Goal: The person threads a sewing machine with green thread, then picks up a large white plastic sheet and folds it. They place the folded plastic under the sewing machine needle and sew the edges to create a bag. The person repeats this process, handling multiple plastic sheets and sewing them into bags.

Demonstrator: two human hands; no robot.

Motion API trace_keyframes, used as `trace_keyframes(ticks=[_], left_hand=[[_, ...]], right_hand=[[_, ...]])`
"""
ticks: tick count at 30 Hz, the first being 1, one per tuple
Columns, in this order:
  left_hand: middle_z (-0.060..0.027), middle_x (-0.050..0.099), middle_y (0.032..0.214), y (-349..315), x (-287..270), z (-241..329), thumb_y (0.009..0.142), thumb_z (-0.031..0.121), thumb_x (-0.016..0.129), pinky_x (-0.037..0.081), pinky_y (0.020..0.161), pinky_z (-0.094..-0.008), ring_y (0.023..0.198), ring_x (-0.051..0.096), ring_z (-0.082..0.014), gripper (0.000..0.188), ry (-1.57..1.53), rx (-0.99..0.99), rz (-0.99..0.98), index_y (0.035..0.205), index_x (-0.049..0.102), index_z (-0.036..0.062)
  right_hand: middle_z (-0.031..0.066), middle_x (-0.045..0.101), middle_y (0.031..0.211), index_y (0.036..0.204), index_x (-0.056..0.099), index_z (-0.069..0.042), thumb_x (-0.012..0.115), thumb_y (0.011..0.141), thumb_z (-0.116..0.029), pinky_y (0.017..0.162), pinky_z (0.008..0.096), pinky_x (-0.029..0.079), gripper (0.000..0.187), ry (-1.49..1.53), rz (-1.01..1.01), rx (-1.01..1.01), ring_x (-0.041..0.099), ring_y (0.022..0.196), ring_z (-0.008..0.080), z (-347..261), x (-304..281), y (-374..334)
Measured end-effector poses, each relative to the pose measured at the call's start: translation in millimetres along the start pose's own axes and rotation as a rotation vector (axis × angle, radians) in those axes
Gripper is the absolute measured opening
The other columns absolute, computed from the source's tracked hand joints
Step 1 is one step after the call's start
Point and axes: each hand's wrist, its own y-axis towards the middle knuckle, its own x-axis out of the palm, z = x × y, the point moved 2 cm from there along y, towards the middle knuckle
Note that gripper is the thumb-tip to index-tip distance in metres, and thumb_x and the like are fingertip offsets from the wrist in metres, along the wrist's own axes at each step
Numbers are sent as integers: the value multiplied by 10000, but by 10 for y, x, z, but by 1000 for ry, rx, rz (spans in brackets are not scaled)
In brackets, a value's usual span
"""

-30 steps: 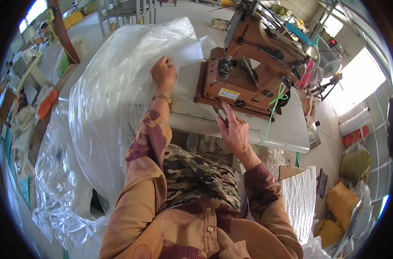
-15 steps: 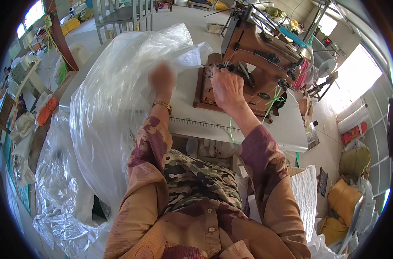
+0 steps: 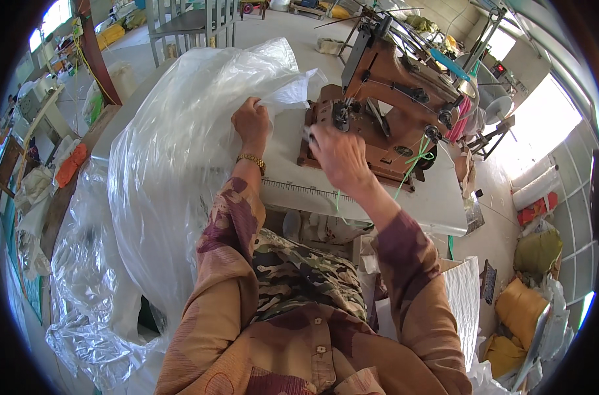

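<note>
A large heap of clear plastic film (image 3: pixel 174 125) covers the left side of the table and hangs over its near edge. My left hand (image 3: pixel 251 125) is closed at the film's right side, its fingers pinching a fold of it. A white flap (image 3: pixel 298 92) of the film sticks out toward a brown sewing machine (image 3: pixel 405 85). My right hand (image 3: pixel 340 157) is over the near left corner of the machine's base, below the needle area. Its fingertips are smeared by motion, so whether they hold anything does not show. Green string (image 3: pixel 418 157) is tied on the machine's near end.
A measuring scale (image 3: pixel 306 191) runs along the near edge of the pale table (image 3: pixel 438 210). More crumpled plastic (image 3: pixel 92 276) hangs at the left. A grey chair (image 3: pixel 191 26) stands beyond the table. Yellow sacks (image 3: pixel 520 306) and a white roll (image 3: pixel 536 187) are at the right.
My right hand has come back from the machine's needle area toward me and slightly left. My left hand stays at the film, nearly in place.
</note>
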Motion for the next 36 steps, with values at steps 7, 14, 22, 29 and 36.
trace_keyframes(ticks=[7, 14, 22, 29, 36], left_hand=[[-167, 708, 937, -22, 84, -4, 788, 197, 568, 470, 868, -452, 904, 665, -340, 283, -51, -63, -28, 988, 706, 52], [-157, 706, 845, 38, 41, -121, 793, 209, 568, 496, 710, -412, 773, 661, -340, 262, -120, -2, -15, 897, 702, 9], [-7, 588, 794, 178, -507, -237, 810, 134, 647, 440, 691, -295, 720, 504, -125, 209, -747, -233, 3, 922, 665, -42], [-58, 681, 899, 837, -2293, 636, 881, 265, 683, 499, 765, -274, 785, 615, -137, 370, -399, 139, 144, 1134, 647, -3], [-122, 606, 623, -891, -2196, 1478, 920, 167, 631, 466, 486, -380, 516, 606, -268, 204, -100, 648, -664, 978, 578, -22]], right_hand=[[105, 636, 869, 1192, 569, -81, 655, 863, -239, 721, 427, 514, 375, 65, -6, 54, 650, 792, 318, 526, 194, -1060], [85, 599, 1003, 1119, 638, -76, 677, 845, -300, 866, 438, 459, 356, 16, 56, 154, 578, 1004, 276, 929, 234, -1283], [68, 594, 1040, 1053, 650, -50, 710, 811, -319, 883, 417, 416, 366, 83, 277, 123, 562, 998, 267, 943, 160, -1308], [47, 589, 1079, 1083, 633, -81, 726, 795, -310, 935, 457, 377, 380, 38, 466, 21, 558, 996, 238, 831, 28, -1465], [167, 526, 1278, 1305, 497, -36, 819, 737, -338, 1054, 475, 325, 720, 946, 425, 91, 468, 1198, 358, -679, -107, -1372]])
